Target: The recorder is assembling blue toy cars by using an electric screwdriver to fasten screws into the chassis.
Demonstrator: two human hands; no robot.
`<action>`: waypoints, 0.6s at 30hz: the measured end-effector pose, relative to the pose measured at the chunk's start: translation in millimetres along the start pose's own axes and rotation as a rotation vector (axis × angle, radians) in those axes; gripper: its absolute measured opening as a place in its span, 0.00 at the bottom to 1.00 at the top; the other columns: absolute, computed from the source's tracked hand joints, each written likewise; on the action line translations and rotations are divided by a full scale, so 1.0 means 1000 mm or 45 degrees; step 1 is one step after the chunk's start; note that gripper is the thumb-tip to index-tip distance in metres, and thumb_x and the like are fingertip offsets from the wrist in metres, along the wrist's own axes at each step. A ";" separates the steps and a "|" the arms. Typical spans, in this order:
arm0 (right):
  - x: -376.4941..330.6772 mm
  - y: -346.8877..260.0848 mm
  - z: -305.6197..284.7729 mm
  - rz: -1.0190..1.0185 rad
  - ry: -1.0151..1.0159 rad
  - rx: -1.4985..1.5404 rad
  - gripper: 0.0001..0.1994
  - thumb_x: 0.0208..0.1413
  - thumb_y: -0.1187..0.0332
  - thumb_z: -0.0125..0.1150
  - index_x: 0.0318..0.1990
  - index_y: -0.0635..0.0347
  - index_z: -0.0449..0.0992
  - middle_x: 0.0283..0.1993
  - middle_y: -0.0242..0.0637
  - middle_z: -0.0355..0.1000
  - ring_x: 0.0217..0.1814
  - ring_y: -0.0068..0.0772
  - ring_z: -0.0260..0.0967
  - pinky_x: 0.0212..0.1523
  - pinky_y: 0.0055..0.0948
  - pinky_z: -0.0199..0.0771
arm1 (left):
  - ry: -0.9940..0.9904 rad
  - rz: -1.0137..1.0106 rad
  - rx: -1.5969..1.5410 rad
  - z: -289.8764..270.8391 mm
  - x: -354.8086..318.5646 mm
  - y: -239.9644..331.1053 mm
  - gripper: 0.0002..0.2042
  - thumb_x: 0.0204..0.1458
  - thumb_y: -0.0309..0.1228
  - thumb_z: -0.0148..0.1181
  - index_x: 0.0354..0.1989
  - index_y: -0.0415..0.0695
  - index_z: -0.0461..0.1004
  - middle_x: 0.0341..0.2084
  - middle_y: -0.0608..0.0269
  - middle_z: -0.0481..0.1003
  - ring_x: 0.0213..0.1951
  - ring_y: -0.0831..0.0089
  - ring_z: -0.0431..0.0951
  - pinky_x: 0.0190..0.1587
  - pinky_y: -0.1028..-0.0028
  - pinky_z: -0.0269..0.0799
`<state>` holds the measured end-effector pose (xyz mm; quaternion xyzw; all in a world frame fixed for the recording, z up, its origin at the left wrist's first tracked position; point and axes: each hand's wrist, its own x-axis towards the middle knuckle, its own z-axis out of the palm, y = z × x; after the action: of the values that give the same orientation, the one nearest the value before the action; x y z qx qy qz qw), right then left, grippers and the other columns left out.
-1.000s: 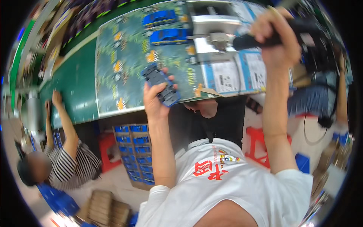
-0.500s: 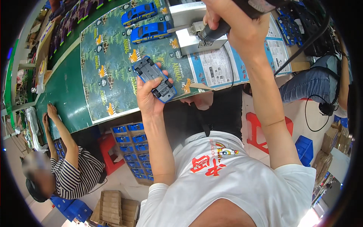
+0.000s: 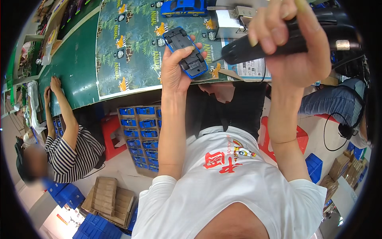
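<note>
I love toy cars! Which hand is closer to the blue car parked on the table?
Left. The left hand is on the person's side of the parked blue car, holding an upside-down car. The right hand is farther to the right, gripping a black tool.

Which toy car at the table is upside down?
The held car in the left hand: its dark underside faces up, while the parked car on the printed mat stands upright.

bright light; front edge of green table (image 3: pixel 81 59) bowed (fisheye bend), corners black; washed-out white glare lower left.
</note>
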<state>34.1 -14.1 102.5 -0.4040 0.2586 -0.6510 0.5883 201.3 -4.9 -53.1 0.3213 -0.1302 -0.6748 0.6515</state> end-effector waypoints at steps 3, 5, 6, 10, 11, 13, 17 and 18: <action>-0.012 0.008 0.016 0.132 0.043 0.067 0.10 0.61 0.71 0.55 0.29 0.62 0.64 0.18 0.38 0.64 0.16 0.31 0.62 0.24 0.34 0.73 | -0.039 0.025 0.016 -0.005 0.002 -0.004 0.22 0.47 0.17 0.61 0.52 0.39 0.66 0.46 0.53 0.74 0.44 0.59 0.80 0.40 0.57 0.85; -0.015 0.012 0.018 0.158 0.028 0.123 0.10 0.59 0.72 0.58 0.29 0.63 0.65 0.18 0.38 0.64 0.16 0.29 0.63 0.25 0.32 0.73 | -0.074 0.033 0.010 -0.004 0.004 -0.005 0.23 0.47 0.16 0.61 0.53 0.39 0.66 0.46 0.52 0.74 0.44 0.59 0.80 0.40 0.58 0.85; -0.014 0.015 0.014 0.158 0.024 0.120 0.10 0.59 0.72 0.58 0.29 0.63 0.65 0.18 0.38 0.64 0.16 0.29 0.63 0.25 0.32 0.73 | -0.093 0.034 -0.003 -0.003 0.003 -0.006 0.23 0.46 0.16 0.61 0.53 0.39 0.66 0.46 0.52 0.74 0.43 0.59 0.80 0.40 0.58 0.85; -0.010 0.014 0.006 0.208 -0.054 -0.041 0.10 0.57 0.73 0.62 0.29 0.63 0.67 0.19 0.38 0.66 0.17 0.27 0.65 0.25 0.29 0.73 | -0.114 0.038 -0.018 -0.003 0.003 -0.006 0.23 0.46 0.16 0.61 0.53 0.39 0.66 0.46 0.53 0.74 0.43 0.60 0.80 0.39 0.59 0.85; -0.009 0.011 0.007 0.213 -0.101 -0.082 0.10 0.56 0.74 0.64 0.29 0.63 0.67 0.19 0.38 0.67 0.18 0.26 0.65 0.26 0.29 0.73 | -0.114 0.037 -0.020 -0.003 0.003 -0.005 0.23 0.46 0.16 0.61 0.53 0.39 0.66 0.46 0.53 0.74 0.43 0.60 0.80 0.39 0.59 0.85; -0.009 0.011 0.010 0.222 -0.101 -0.094 0.10 0.55 0.74 0.66 0.29 0.63 0.68 0.20 0.37 0.67 0.18 0.25 0.65 0.25 0.27 0.73 | -0.118 0.024 -0.014 -0.003 0.002 -0.004 0.23 0.46 0.16 0.61 0.53 0.38 0.66 0.45 0.53 0.74 0.42 0.60 0.81 0.40 0.59 0.85; -0.007 0.020 0.009 0.180 -0.143 -0.219 0.11 0.54 0.73 0.69 0.27 0.62 0.69 0.20 0.36 0.69 0.17 0.21 0.65 0.22 0.23 0.72 | -0.096 0.040 -0.035 -0.003 0.004 -0.006 0.21 0.46 0.16 0.61 0.51 0.38 0.67 0.44 0.54 0.74 0.41 0.61 0.81 0.39 0.59 0.84; -0.006 0.024 0.010 0.171 -0.148 -0.161 0.13 0.52 0.71 0.71 0.26 0.61 0.69 0.20 0.34 0.70 0.16 0.19 0.63 0.20 0.20 0.68 | -0.101 0.009 -0.053 -0.004 0.006 -0.006 0.21 0.46 0.15 0.60 0.50 0.38 0.67 0.43 0.54 0.74 0.40 0.61 0.81 0.39 0.59 0.84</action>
<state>55.4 -11.3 86.7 -0.4593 0.2911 -0.5678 0.6180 199.1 -8.7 -61.8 0.2803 -0.1429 -0.6874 0.6546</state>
